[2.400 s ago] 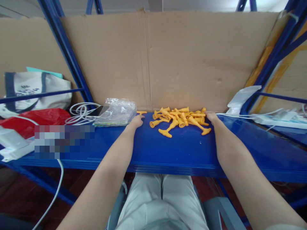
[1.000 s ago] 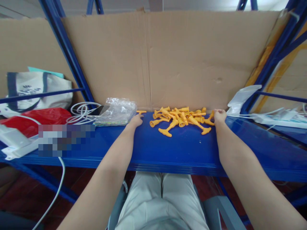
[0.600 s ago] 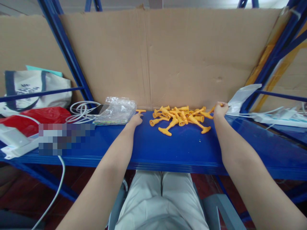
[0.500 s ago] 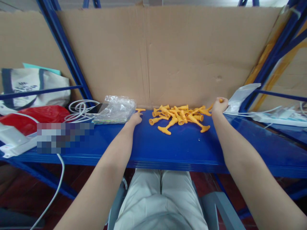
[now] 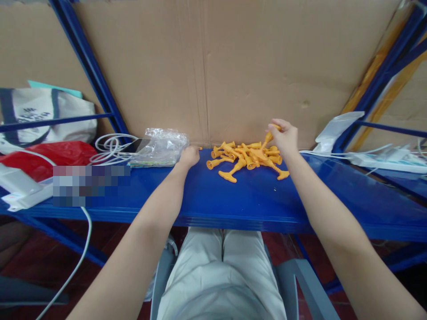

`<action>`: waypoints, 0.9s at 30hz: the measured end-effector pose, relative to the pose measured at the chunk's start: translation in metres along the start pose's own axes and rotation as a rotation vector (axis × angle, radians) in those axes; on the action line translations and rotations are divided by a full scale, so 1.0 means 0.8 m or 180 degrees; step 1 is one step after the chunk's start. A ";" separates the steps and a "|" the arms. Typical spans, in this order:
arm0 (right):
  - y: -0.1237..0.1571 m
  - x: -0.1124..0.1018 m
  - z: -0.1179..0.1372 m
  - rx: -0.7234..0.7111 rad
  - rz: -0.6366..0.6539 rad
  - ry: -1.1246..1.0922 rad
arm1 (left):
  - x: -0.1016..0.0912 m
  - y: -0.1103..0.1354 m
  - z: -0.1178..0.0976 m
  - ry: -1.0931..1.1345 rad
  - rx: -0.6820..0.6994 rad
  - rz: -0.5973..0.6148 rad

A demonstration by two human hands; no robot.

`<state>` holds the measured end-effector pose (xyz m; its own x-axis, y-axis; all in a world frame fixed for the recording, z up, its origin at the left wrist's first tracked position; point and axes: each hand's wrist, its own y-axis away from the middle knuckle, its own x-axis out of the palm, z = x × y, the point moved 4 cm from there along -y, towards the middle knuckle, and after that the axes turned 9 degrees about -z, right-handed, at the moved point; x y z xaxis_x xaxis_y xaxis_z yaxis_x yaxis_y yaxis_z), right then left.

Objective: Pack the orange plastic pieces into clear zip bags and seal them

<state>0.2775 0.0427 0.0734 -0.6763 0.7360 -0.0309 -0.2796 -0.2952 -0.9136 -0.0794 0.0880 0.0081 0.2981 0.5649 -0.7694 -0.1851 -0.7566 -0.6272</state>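
A pile of orange-yellow plastic T-handles (image 5: 247, 155), with flared hollow ends, lies on the blue shelf near the cardboard wall. My right hand (image 5: 285, 137) is above the pile's right side, its fingers closed on the upper end of one T-handle (image 5: 267, 138). The lower part of that piece overlaps the pile in view, so I cannot tell whether it touches. To the left of the pile, my left hand (image 5: 189, 157) is closed, resting at the shelf beside a clear plastic bag (image 5: 163, 144). Only a small orange-yellow tip (image 5: 200, 148) shows past its fingers; the rest is hidden.
The blue shelf (image 5: 227, 200) has a cardboard wall (image 5: 150, 66) behind it. At left are coiled white cable (image 5: 111, 149), a red bag (image 5: 63, 153) and a canvas bag (image 5: 73, 118). A white pouch (image 5: 335, 131) and cables stand at right, near a blue post.
My right hand has moved left from the pile's right edge to over the pile, with a T-handle in it. My left hand has turned slightly, hiding most of its piece. The view has tilted down slightly.
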 end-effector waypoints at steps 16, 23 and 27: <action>0.072 0.038 0.118 -0.0395 0.1161 -0.0493 | -0.058 0.046 -0.186 0.0863 0.1415 -0.0620; 0.074 0.035 0.128 -0.0506 0.1096 -0.0728 | -0.063 0.040 -0.170 0.0764 0.0793 -0.0785; 0.074 0.035 0.122 -0.0161 0.1171 -0.0749 | -0.082 0.037 -0.158 0.0809 0.0812 -0.1219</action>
<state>0.1753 -0.0135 0.0580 -0.8631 0.4268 -0.2700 0.0387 -0.4772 -0.8780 0.0135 -0.0133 0.0551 0.6010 0.6635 -0.4456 -0.2311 -0.3895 -0.8916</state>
